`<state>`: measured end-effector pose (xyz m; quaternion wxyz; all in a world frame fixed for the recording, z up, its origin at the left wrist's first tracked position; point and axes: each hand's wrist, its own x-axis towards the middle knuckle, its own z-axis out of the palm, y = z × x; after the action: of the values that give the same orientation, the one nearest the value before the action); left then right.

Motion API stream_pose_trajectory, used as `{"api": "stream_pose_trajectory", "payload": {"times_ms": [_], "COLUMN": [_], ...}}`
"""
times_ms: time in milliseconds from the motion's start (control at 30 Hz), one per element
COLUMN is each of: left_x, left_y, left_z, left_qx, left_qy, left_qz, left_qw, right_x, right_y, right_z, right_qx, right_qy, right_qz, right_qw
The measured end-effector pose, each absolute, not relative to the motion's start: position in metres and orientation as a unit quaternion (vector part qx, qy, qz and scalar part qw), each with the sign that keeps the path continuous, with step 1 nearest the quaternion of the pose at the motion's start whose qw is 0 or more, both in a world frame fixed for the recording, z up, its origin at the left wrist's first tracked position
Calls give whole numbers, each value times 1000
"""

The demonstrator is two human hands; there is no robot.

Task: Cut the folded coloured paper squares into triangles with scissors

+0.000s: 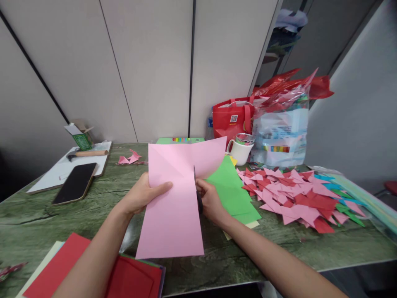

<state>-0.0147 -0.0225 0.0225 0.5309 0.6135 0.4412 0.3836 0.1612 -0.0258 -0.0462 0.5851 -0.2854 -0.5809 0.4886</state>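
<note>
A sheet of pink paper (173,219) is held up above the table, split by a cut from its near edge upward. My left hand (145,192) grips its left edge, thumb on top and the other fingers beneath. My right hand (211,200) is closed round the dark handles of a pair of scissors (199,203). Their blade shows at the upper end of the cut, and the paper right of it bends up and away. Behind my right hand lies a stack of green paper (232,190) with pale yellow sheets under it.
Cut pink and red paper stars (297,194) are heaped at the right. Behind stand a white mug (240,152), a red bag (228,120) and a clear plastic bag (281,132). A phone (76,182), a hammer (89,153) and a green box (81,138) are at the left. Red paper (133,279) lies in front.
</note>
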Motion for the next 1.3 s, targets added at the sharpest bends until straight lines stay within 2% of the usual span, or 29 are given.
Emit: {"api": "stream_pose_trajectory", "payload": {"times_ms": [633, 1300], "left_x": [-14, -15], "left_y": [-24, -24], "left_z": [24, 24], "left_qx": [629, 622], "left_qy": [450, 431], "left_qz": [385, 389], "left_qw": [503, 526], "right_x": [162, 160], "right_y": [-27, -27], "right_z": [-43, -44], "right_qx": [-307, -301], "right_qy": [-581, -563], "right_qz": [483, 508], "right_qw": [579, 578]}}
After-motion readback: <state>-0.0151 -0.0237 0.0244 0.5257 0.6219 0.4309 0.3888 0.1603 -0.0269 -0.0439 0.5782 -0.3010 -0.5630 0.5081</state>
